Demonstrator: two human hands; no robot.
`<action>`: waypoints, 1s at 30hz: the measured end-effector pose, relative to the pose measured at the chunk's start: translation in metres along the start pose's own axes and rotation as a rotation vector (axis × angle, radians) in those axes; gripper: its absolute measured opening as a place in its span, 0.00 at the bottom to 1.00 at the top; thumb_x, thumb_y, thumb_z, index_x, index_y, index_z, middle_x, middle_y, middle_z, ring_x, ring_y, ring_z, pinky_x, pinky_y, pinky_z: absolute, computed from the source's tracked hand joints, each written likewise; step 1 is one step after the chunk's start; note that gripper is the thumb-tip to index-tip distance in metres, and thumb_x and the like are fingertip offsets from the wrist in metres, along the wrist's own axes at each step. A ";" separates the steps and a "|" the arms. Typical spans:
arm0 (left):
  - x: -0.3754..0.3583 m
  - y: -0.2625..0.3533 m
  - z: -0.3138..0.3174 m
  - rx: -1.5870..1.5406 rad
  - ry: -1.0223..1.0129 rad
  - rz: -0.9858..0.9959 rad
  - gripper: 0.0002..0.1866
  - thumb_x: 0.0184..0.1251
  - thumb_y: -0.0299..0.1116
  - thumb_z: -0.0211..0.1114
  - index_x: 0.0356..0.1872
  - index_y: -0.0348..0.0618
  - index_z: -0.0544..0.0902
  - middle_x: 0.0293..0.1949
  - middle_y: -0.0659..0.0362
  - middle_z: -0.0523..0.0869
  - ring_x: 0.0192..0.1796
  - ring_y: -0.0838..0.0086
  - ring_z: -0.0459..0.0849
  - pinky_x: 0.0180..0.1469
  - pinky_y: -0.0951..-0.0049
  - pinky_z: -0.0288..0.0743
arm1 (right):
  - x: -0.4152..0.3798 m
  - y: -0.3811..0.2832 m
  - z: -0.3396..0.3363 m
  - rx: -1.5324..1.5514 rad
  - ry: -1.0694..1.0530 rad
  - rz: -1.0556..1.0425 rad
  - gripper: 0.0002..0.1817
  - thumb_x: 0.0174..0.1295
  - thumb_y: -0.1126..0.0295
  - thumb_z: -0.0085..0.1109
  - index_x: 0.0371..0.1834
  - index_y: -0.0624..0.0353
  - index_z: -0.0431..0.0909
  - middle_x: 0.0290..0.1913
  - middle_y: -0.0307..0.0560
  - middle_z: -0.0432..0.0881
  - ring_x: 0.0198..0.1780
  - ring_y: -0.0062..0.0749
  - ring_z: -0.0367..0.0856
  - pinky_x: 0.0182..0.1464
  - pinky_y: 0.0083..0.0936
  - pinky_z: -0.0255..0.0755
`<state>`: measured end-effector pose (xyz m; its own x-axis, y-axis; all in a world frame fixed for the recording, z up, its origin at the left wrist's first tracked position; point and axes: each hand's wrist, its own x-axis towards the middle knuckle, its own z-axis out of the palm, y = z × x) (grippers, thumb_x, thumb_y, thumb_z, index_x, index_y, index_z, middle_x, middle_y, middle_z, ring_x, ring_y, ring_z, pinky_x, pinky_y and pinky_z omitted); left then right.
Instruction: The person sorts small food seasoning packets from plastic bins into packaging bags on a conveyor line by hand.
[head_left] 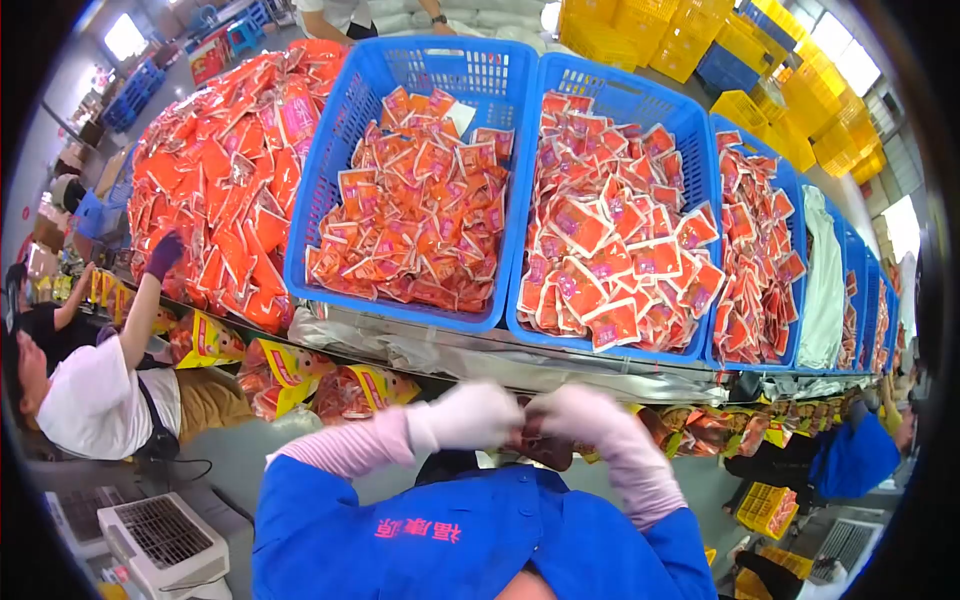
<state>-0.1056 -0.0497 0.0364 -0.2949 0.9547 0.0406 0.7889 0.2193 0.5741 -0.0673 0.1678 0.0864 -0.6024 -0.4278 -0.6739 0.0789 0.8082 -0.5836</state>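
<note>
My left hand [468, 415], in a white glove, is closed and curled inward in front of my chest. My right hand [575, 412], also gloved and blurred, is closed close beside it. Both hands meet at the upper part of a dark red bag [540, 450], mostly hidden by the gloves and my body. Just beyond them, at the table edge, stand blue crates; the left one [400, 312] and the middle one [610, 346] hold many small red and orange packets [590, 230].
A heap of larger red packets [230, 190] lies at the left. Yellow-topped bags [285, 370] line the table edge. A co-worker [110, 400] in white reaches into the heap; another in blue [850, 455] is at the right. Yellow crates [640, 30] stand behind.
</note>
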 end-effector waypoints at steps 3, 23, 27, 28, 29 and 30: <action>0.007 -0.089 -0.073 -0.042 0.505 -0.168 0.07 0.59 0.36 0.65 0.29 0.45 0.85 0.29 0.50 0.85 0.35 0.52 0.85 0.40 0.52 0.79 | 0.014 0.031 -0.071 0.085 0.763 0.097 0.17 0.59 0.66 0.64 0.51 0.55 0.84 0.39 0.56 0.87 0.46 0.51 0.87 0.51 0.41 0.80; 0.024 -0.287 -0.082 0.077 0.564 -0.909 0.25 0.66 0.36 0.65 0.64 0.48 0.76 0.38 0.44 0.89 0.44 0.48 0.88 0.45 0.50 0.79 | 0.111 0.099 -0.088 -0.288 0.941 0.330 0.36 0.52 0.67 0.72 0.68 0.53 0.74 0.48 0.62 0.85 0.50 0.56 0.85 0.55 0.42 0.78; 0.002 -0.218 -0.110 -0.278 0.819 -0.586 0.12 0.71 0.28 0.64 0.53 0.39 0.82 0.35 0.56 0.86 0.36 0.75 0.80 0.41 0.71 0.75 | 0.111 0.111 -0.100 -0.201 1.158 0.244 0.12 0.57 0.71 0.64 0.44 0.56 0.84 0.36 0.58 0.86 0.41 0.52 0.87 0.49 0.43 0.80; -0.002 -0.202 -0.109 -0.466 0.861 -0.534 0.10 0.73 0.28 0.62 0.51 0.39 0.83 0.36 0.60 0.86 0.37 0.78 0.80 0.41 0.73 0.75 | 0.091 0.095 -0.105 -0.046 1.204 0.131 0.13 0.57 0.72 0.63 0.47 0.54 0.85 0.35 0.55 0.86 0.39 0.46 0.87 0.47 0.39 0.80; -0.005 -0.183 -0.110 -0.651 0.901 -0.474 0.09 0.74 0.27 0.61 0.50 0.39 0.83 0.38 0.63 0.87 0.37 0.82 0.80 0.42 0.76 0.75 | 0.066 0.074 -0.111 0.107 1.242 0.013 0.15 0.58 0.73 0.63 0.49 0.52 0.85 0.34 0.53 0.87 0.37 0.40 0.87 0.44 0.35 0.80; 0.000 -0.131 -0.115 -0.768 0.966 -0.440 0.06 0.74 0.26 0.60 0.46 0.40 0.83 0.35 0.70 0.83 0.35 0.87 0.77 0.36 0.82 0.71 | 0.040 0.050 -0.114 0.393 1.141 -0.014 0.18 0.61 0.72 0.64 0.55 0.47 0.84 0.36 0.44 0.87 0.38 0.25 0.85 0.43 0.27 0.78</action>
<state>-0.2708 -0.1016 0.0554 -0.9657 0.2336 0.1132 0.1158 -0.0026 0.9933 -0.1774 0.2373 0.0818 -0.9444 0.3288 0.0057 0.1841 0.5430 -0.8193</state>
